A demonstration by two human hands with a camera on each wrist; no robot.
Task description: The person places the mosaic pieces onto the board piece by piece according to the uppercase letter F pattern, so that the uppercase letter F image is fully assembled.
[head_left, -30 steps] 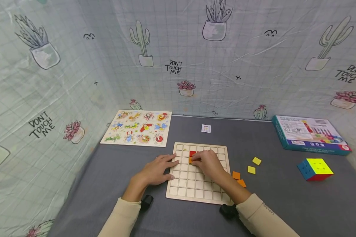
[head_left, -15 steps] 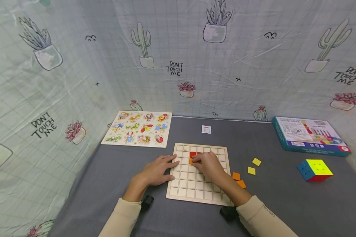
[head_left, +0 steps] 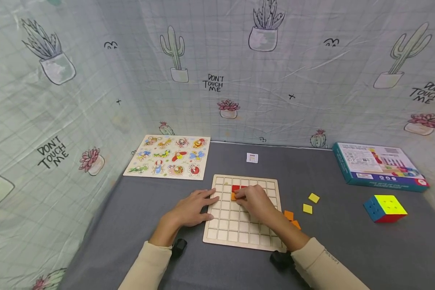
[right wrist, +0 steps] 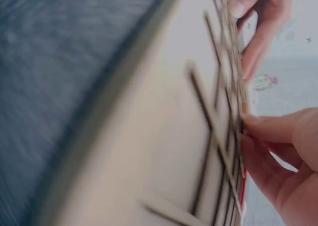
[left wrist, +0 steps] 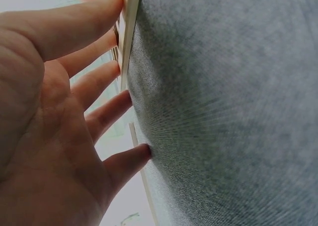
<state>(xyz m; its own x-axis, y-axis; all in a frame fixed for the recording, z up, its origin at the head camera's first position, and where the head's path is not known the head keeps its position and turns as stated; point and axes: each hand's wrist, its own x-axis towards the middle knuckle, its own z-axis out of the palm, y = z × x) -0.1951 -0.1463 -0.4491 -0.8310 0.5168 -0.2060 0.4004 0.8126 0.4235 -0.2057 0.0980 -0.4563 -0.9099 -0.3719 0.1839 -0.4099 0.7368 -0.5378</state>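
A pale wooden board (head_left: 239, 235) with a grid of square cells lies flat on the table. My left hand (head_left: 192, 207) rests at its left edge with fingers spread, thumb and fingertips right at the rim. My right hand (head_left: 257, 203) is over the upper middle of the board, thumb and fingers curled together at an orange square tile (head_left: 233, 196), partly covered by them. Just above that tile sits a red tile (head_left: 235, 188), and a second red tile (head_left: 243, 187) shows beside it, mostly hidden behind the hand. In the right wrist view, thumb and finger pinch close at the board's surface.
Right of the board lie orange tiles (head_left: 288, 215) and yellow tiles (head_left: 307, 208). Farther right are a puzzle cube (head_left: 386, 207) and a flat box (head_left: 380, 163). An insect picture board (head_left: 170, 157) lies back left; a small printed card (head_left: 252, 158) is behind the grid board.
My right hand has shifted very slightly toward me, uncovering more of the second red tile. My left hand stays at the board's edge.
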